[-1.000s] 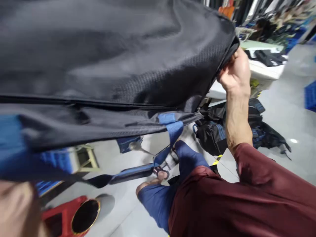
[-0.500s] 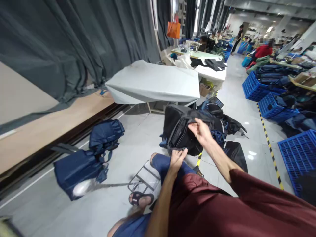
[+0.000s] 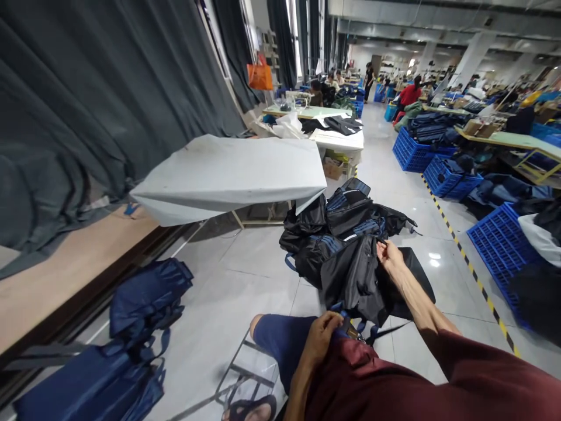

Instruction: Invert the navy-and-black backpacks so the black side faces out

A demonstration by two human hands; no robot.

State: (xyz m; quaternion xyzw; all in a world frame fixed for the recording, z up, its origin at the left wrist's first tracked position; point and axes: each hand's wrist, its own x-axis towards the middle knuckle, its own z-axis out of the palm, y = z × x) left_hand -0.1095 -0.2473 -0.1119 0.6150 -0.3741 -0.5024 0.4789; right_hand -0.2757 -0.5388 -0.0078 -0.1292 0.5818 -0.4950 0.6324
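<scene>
A black backpack with blue trim hangs tilted in front of my knees. Its far upper edge is pinched between the thumb and fingers of my right hand. My left hand is closed at the bag's near end, by a blue strap; the exact part between its fingertips is partly hidden. Just beyond lies a pile of similar black and blue backpacks on the floor, overlapping the bag in my view.
A table under a pale sheet stands ahead. Navy bags lie on the floor at left, near a metal frame. Blue crates line the right side beyond yellow-black tape. People sit at sewing tables farther back.
The backpack has turned and come lower and nearer to me. My left hand has moved down toward my lap, my right hand down and to the right. The view has shifted rightward.
</scene>
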